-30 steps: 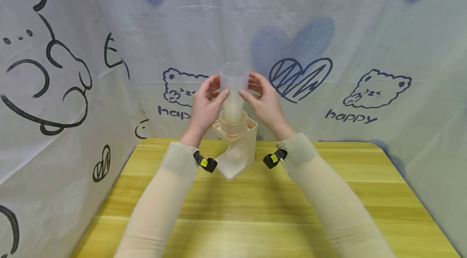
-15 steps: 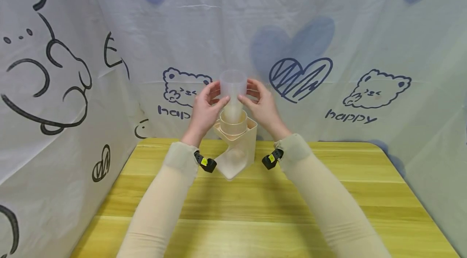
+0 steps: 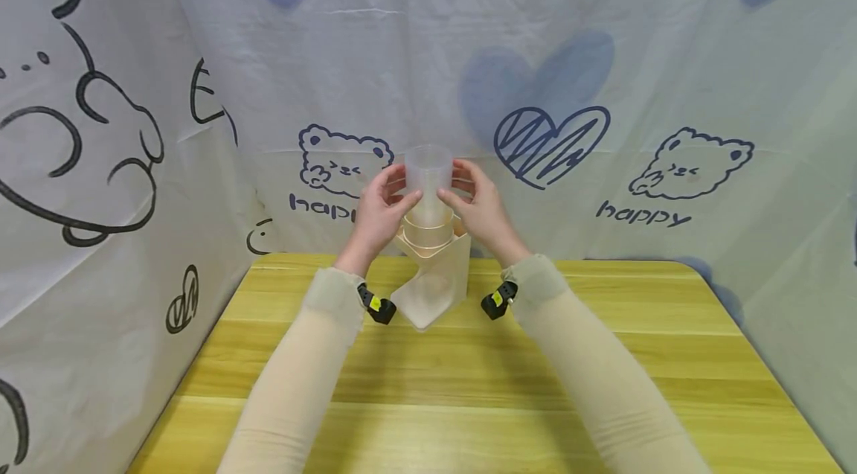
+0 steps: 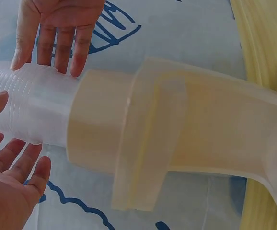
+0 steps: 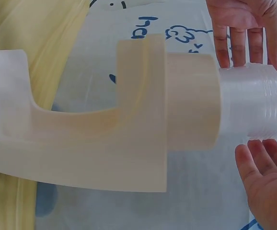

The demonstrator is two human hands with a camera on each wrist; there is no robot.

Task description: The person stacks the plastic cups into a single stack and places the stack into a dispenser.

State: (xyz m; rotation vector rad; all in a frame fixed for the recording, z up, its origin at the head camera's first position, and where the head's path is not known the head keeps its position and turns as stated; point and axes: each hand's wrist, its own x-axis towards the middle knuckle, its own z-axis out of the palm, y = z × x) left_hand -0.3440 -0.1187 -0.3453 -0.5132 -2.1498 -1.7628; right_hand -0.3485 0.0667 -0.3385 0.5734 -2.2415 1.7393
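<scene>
A stack of clear plastic cups (image 3: 428, 169) stands upright, its lower part inside the round collar of a beige cup dispenser (image 3: 438, 280). My left hand (image 3: 380, 212) holds the stack from the left, thumb toward me and fingers behind. On the opposite side my right hand (image 3: 483, 212) grips it in the same way. In the left wrist view, the ribbed rims of the cups (image 4: 47, 103) show just outside the collar (image 4: 98, 122). The right wrist view has the stack (image 5: 248, 100) between both hands, with the dispenser's curved body (image 5: 81, 153) at left. The cups' lower ends are hidden in the collar.
The dispenser stands on a wooden table (image 3: 428, 385) near its back edge. Behind hangs a pale cloth (image 3: 428, 50) printed with hearts and bears, and it also covers the left side. A small black camera sits on each wrist.
Both hands have moved down together with the cup stack. More of the stack is now inside the dispenser's collar. The dispenser has stayed in place.
</scene>
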